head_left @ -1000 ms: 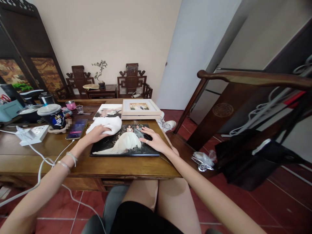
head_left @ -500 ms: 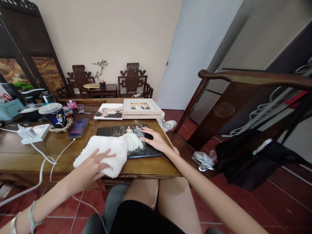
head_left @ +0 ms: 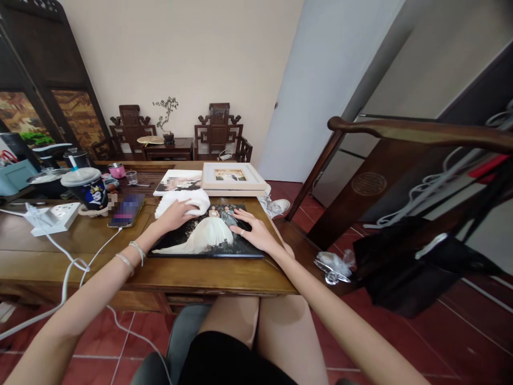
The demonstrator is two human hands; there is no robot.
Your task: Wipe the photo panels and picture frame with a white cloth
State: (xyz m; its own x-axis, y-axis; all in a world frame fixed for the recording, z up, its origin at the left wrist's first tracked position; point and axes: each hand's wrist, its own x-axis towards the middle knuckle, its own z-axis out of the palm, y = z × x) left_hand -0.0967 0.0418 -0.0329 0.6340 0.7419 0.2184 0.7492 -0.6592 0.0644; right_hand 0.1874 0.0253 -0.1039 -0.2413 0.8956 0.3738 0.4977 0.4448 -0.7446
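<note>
A large dark photo panel (head_left: pixel 200 241) with a wedding picture lies flat near the front of the wooden table (head_left: pixel 192 275). My left hand (head_left: pixel 173 215) presses a white cloth (head_left: pixel 185 198) onto the panel's far left corner, fingers curled over the cloth. My right hand (head_left: pixel 252 231) lies flat on the panel's right side with fingers spread, a ring on one finger.
Behind the panel sit a white framed photo (head_left: pixel 231 178) and another photo print (head_left: pixel 178 182). To the left are a phone (head_left: pixel 126 209) on a cable, a lidded cup (head_left: pixel 88 188) and a power strip (head_left: pixel 52 218). A dark wooden chair back (head_left: pixel 401 128) stands at the right.
My left hand has pushed the cloth from the panel's near left edge back up to its far left corner. The right hand has stayed in place.
</note>
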